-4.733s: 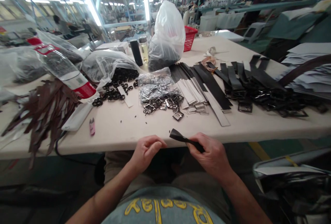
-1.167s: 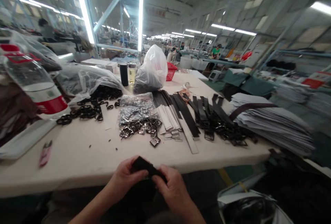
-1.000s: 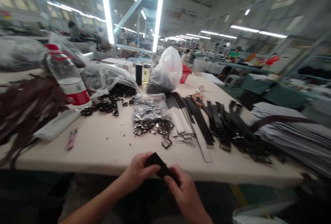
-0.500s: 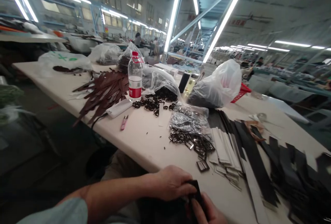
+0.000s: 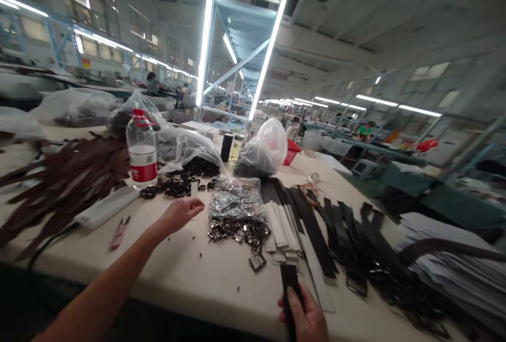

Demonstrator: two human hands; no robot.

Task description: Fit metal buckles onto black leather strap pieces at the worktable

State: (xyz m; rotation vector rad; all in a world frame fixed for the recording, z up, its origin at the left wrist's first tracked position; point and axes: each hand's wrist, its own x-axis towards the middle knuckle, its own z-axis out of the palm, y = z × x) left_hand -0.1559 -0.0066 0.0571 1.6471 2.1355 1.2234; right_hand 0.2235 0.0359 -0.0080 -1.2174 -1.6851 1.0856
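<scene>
My right hand grips a black leather-like strap near the table's front edge, thumb lying along its face. Stretched out over the table is my left hand, fingers bent and drawn together; anything between them is hidden. Just beyond it lies a pile of small black loops. To its right is a clear plastic bag of metal pieces, with dark metal buckles spilled in front. One single buckle sits nearer my right hand. White strips are stacked beyond the held strap.
Left stand a water bottle, a white power strip, pink snips and brown strips. Black straps with buckles and a stack of sheets fill the right. Plastic bags line the back.
My left hand has left the strap and reached forward and left toward the black loops. My right hand now holds the strap alone, raised over the table edge. The view has turned right.
</scene>
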